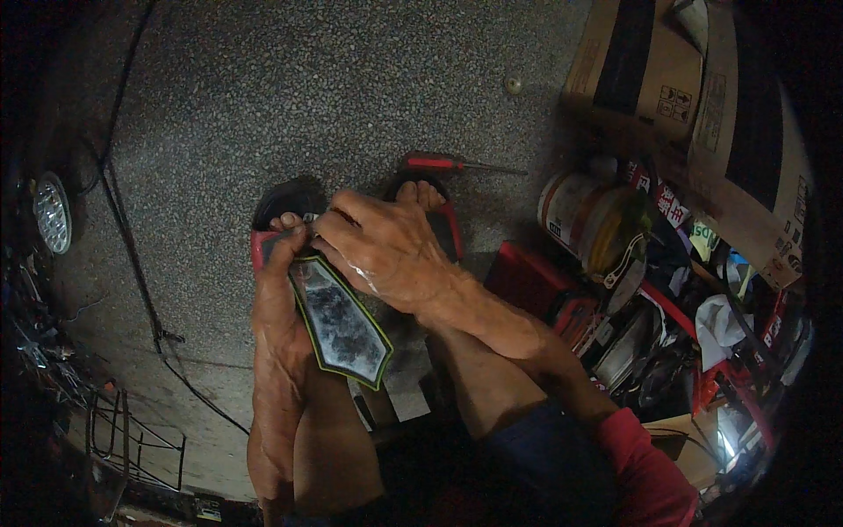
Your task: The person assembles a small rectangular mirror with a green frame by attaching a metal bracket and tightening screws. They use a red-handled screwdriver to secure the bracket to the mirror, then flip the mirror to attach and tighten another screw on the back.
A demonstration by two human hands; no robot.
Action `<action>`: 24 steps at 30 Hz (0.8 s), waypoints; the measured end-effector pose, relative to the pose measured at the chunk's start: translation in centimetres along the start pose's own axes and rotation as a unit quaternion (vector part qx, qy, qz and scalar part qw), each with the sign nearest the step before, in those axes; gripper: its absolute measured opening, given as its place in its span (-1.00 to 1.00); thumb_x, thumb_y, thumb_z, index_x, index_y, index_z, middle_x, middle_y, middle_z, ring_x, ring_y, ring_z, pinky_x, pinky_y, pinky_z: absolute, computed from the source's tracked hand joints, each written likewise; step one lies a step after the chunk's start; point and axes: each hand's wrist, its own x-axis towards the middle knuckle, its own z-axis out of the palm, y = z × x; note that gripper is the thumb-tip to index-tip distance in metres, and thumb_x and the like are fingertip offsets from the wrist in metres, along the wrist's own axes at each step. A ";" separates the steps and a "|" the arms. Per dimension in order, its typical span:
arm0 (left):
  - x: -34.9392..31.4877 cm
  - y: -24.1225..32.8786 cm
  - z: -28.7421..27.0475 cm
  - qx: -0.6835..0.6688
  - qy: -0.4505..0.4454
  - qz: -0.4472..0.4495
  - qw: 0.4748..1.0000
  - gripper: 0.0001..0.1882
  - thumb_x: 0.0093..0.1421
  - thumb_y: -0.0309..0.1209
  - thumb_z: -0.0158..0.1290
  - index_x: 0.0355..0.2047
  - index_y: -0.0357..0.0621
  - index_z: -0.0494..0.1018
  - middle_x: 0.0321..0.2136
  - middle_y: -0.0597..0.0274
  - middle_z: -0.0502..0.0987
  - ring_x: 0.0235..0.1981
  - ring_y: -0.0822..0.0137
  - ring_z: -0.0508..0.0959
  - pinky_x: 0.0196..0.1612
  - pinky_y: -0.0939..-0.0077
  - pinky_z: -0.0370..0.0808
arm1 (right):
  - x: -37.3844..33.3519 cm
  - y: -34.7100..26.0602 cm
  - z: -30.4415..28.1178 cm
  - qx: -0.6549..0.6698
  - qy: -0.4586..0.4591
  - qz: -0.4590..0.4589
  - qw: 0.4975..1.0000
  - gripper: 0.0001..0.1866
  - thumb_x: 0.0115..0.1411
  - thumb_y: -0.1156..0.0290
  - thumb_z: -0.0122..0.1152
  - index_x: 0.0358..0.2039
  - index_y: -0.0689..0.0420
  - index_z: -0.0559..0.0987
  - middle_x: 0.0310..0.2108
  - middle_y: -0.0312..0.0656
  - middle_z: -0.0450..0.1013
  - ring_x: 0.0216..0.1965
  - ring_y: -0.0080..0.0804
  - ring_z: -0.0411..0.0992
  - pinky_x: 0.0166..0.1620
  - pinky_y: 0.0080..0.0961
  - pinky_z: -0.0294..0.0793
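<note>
Green-edged mirror (344,321) is located toward eight o'clock from the centre of the view, above the person's legs, its narrow end pointing to eleven o'clock and its broad end to five. Left hand (279,303) appears closed about the narrow end, thumb uppermost, other fingers largely hidden. Right hand (378,246) is half curled, fingertips gathered at that same end; whether they pinch a small part cannot be told. Step in hand is judged to be two-handed fingertip work at the narrow end; any further move would call for a steady left-hand hold and exact placement of the right fingertips. The right hand obscures the contact point, and lighting is dim. Red-handled screwdriver (435,162) lies on the speckled floor (351,79) at twelve o'clock, with the sandalled right foot (420,193) between it and the hands. Cardboard boxes (746,132) stand at two o'clock, a pale bucket (562,206) between two and three, and a red box (527,281) at three. Mixed clutter crowds four o'clock, limiting room on that side. Round lamp (53,212) and black cable (145,299) occupy nine o'clock; wire rack (132,448), eight.
</note>
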 end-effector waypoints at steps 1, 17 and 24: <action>0.1 0.0 0.0 -0.007 0.004 -0.009 1.000 -0.83 0.16 -0.51 0.03 -0.22 -0.04 0.41 -0.32 0.43 0.47 -0.26 0.49 0.48 -0.13 0.59 0.44 | -0.1 0.1 0.1 0.011 -0.001 0.002 1.000 -0.81 -0.08 0.42 0.33 -0.52 0.16 0.47 -0.54 -0.22 0.29 -0.57 -0.29 0.41 -0.49 -0.25 0.33; 0.7 -0.3 -1.0 -0.005 -0.038 0.003 0.999 -0.84 0.18 -0.47 0.03 -0.21 -0.07 0.42 -0.27 0.35 0.50 -0.21 0.43 0.50 -0.08 0.53 0.45 | 0.1 0.3 -1.2 -0.039 -0.029 0.015 0.999 -0.79 -0.11 0.31 0.36 -0.57 0.06 0.49 -0.54 -0.31 0.35 -0.59 -0.32 0.40 -0.48 -0.28 0.27; 0.1 -0.1 -0.3 -0.002 -0.008 -0.005 1.000 -0.84 0.18 -0.50 0.03 -0.21 -0.05 0.42 -0.31 0.45 0.48 -0.24 0.53 0.49 -0.12 0.61 0.44 | -0.1 0.5 -0.5 -0.008 -0.024 0.011 1.000 -0.87 -0.08 0.38 0.32 -0.50 0.06 0.54 -0.51 -0.31 0.38 -0.62 -0.25 0.36 -0.46 -0.23 0.24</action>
